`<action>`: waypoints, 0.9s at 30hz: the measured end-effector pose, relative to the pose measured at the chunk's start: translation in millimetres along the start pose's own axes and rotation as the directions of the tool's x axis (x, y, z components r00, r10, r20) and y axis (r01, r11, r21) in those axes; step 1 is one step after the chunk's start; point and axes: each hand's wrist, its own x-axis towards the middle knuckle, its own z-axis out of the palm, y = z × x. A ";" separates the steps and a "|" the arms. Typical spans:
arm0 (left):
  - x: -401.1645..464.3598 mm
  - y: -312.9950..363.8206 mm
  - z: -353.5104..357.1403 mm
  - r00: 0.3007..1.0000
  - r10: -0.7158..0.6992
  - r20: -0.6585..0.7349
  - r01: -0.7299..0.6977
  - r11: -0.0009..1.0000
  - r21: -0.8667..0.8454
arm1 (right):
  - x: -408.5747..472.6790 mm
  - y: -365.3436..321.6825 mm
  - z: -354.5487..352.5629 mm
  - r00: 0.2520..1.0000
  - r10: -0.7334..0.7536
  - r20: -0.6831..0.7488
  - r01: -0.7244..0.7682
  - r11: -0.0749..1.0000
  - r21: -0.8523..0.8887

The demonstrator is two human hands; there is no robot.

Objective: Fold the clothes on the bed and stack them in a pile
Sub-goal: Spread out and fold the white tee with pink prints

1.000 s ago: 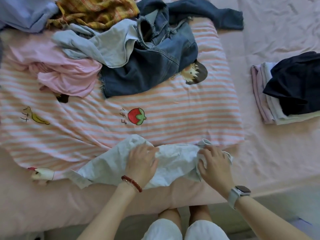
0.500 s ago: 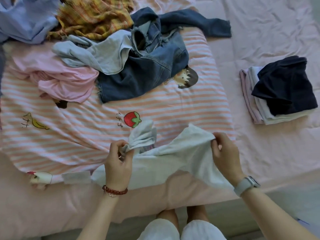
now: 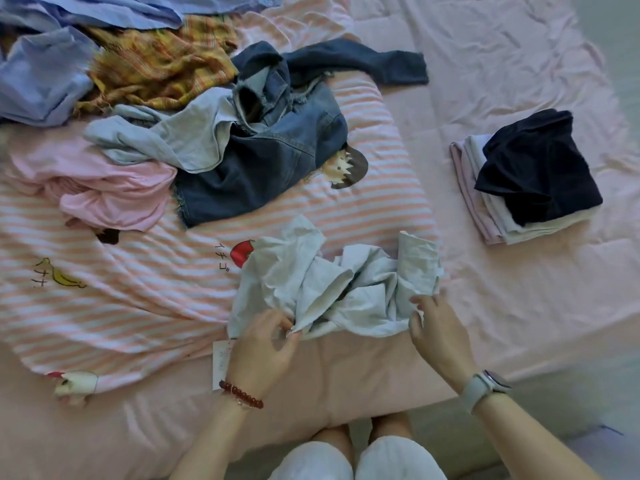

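Striped pink-and-white blanket (image 3: 138, 306) covers the bed's left side, with a banana print (image 3: 64, 277) at nine o'clock and small characters beside it too blurred to read. Up at eleven o'clock sits the unfolded heap: blue shirt (image 3: 41, 77), yellow plaid cloth (image 3: 162, 64), pink top (image 3: 114, 195), denim jacket (image 3: 270, 157). Centre now, a strawberry print (image 3: 240, 252) with katakana beside it that looks like イチゴ. Pale blue garment (image 3: 332, 289) lies crumpled just right of that, near the bed's front edge. Left hand (image 3: 261, 344), red bead bracelet at the wrist, pinches the garment's lower hem between thumb and fingertips. Right hand (image 3: 440, 327), watch on the wrist, has its fingers curled onto the garment's right edge, gripping cloth. Out at three o'clock, on the pink sheet (image 3: 519, 64), the folded pile (image 3: 526, 188) stands well apart, a dark navy piece on top
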 end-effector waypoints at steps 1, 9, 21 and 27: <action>-2.0 -1.2 1.3 0.981 -0.015 0.196 0.003 0.998 0.060 | 1.8 -9.7 3.5 0.996 -0.066 -0.065 0.070 0.995 0.072; 39.2 0.7 0.2 0.995 0.027 -0.099 0.000 0.965 0.260 | 32.6 -83.5 46.6 0.910 -0.099 0.402 -0.089 0.901 0.424; -19.0 -51.5 15.1 0.962 -0.139 0.237 0.124 0.989 0.078 | 26.7 28.4 1.7 0.925 0.375 -0.068 -0.346 0.902 0.258; 10.0 -30.4 47.1 0.844 -0.502 0.188 0.535 0.807 -0.250 | 25.1 -32.0 30.5 0.966 -0.256 -0.015 0.257 0.961 0.100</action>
